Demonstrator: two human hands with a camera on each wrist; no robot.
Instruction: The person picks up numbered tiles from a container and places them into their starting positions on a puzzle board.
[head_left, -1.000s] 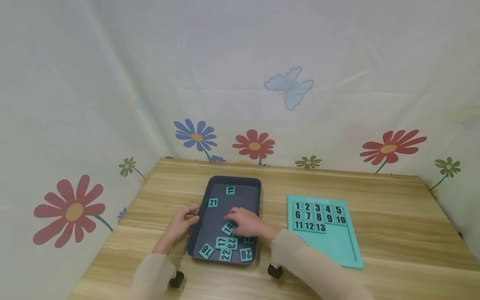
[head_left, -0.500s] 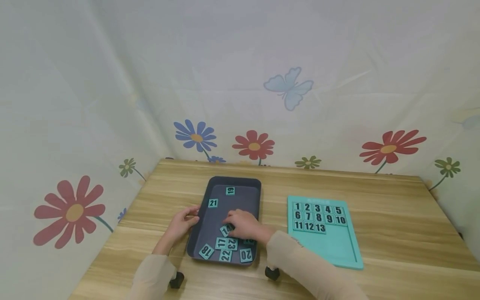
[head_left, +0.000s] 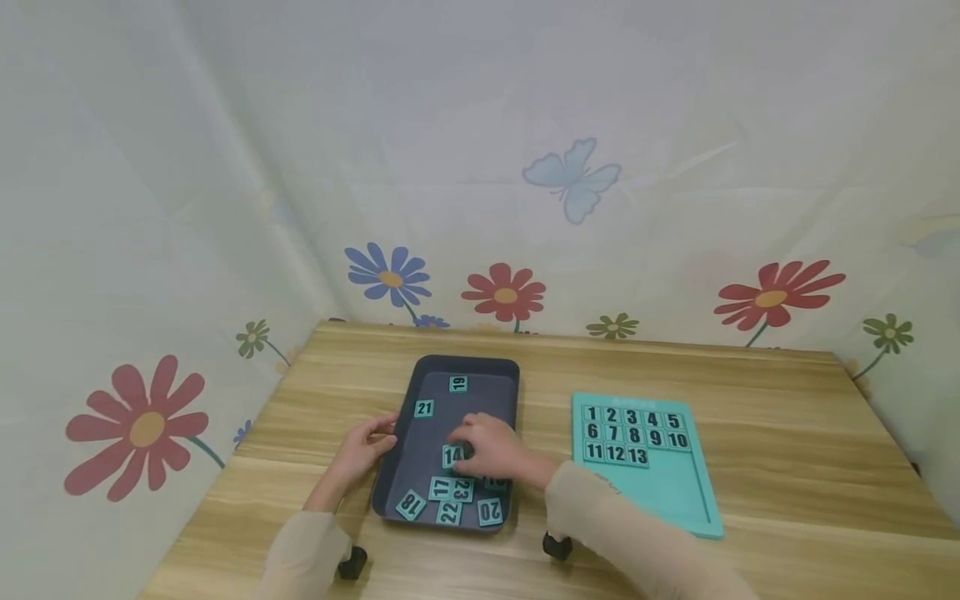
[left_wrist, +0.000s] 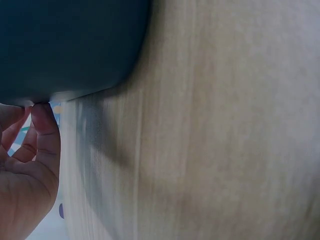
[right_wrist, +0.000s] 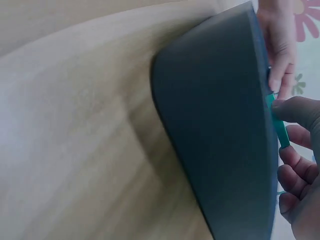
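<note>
Teal tile 14 [head_left: 451, 457], partly covered, is pinched by the right hand [head_left: 489, 447] over the tray [head_left: 483, 396]; the left hand [head_left: 362, 451] touches its side, grip unclear.

The tray [head_left: 468, 364] looks matt plastic, the board [head_left: 671, 485] smooth plastic, the table [head_left: 780, 450] grained wood, the sleeves [head_left: 622, 517] cloth.

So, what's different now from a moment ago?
The 14 tile, slanted earlier, has turned nearly straight; the right hand now pinches it. The left hand stays touching the tray, and the board still shows 1 to 13.
</note>
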